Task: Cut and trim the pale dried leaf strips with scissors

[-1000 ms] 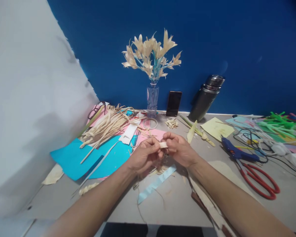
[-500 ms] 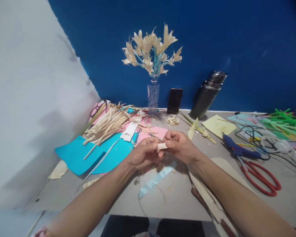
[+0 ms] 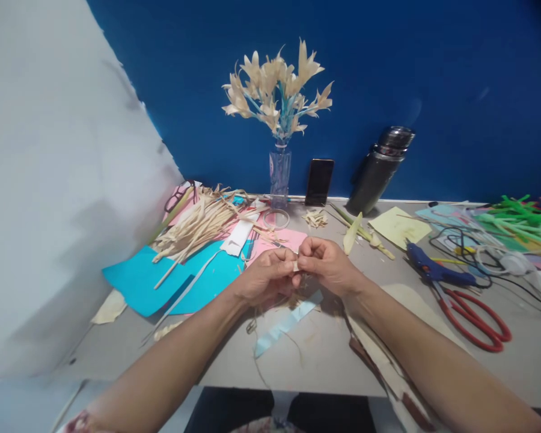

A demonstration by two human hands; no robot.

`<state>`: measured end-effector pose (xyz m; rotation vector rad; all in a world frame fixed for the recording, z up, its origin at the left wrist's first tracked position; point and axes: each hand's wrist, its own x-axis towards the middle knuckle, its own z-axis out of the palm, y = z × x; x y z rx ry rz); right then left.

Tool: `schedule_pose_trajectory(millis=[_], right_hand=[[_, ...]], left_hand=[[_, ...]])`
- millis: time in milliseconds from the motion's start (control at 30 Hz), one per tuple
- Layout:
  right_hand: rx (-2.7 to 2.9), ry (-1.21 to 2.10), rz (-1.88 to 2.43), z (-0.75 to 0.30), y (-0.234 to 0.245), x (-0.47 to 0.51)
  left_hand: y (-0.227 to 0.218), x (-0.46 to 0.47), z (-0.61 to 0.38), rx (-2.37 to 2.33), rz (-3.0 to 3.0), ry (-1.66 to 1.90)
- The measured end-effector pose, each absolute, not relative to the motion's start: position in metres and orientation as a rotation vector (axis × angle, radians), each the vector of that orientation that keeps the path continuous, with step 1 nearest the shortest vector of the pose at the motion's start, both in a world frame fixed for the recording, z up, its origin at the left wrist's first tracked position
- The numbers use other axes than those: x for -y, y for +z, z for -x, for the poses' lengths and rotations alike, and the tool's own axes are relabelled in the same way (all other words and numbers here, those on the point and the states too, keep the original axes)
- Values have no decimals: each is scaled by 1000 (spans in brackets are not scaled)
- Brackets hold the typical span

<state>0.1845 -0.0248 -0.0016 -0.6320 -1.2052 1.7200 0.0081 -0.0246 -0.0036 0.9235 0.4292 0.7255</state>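
Fingertips of the left hand (image 3: 268,278) and right hand (image 3: 328,266) pinch a pale strip (image 3: 296,266), seemingly still unfinished, while flowers (image 3: 270,87) stand apparently complete beyond the fingers and loose husks (image 3: 198,225) remain to their left.

Grey bench (image 3: 324,367) carries bright-blue paper (image 3: 139,279), pale-blue strip (image 3: 288,325), yellow sheet (image 3: 399,225), red-handled scissors (image 3: 453,304), tilted dark flask (image 3: 379,177), upright clear bottle (image 3: 279,175).

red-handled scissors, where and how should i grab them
Likely best by the red handles, coming from the near right: their big open loops face that way and lie uncovered on the table, while the blades point away, toward the blue glue gun.
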Motion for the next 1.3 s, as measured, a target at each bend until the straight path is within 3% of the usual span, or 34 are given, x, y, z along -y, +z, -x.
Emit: schedule_pose_trajectory(millis=[333,600,1033,1300], right_hand=[[1252,1688,636,-187,-1,24],[1116,1811,536,-193,5,23],[1203,1684,711,-185,-3,23],[1172,1877,591,-198,4,20]], left_hand=[[-2,28,-16,-606,-929,778],[3,28,-12,-390,-763,786],[-6,26,-18,-612,-859,848],[-1,30,-16,-510,-873,820]])
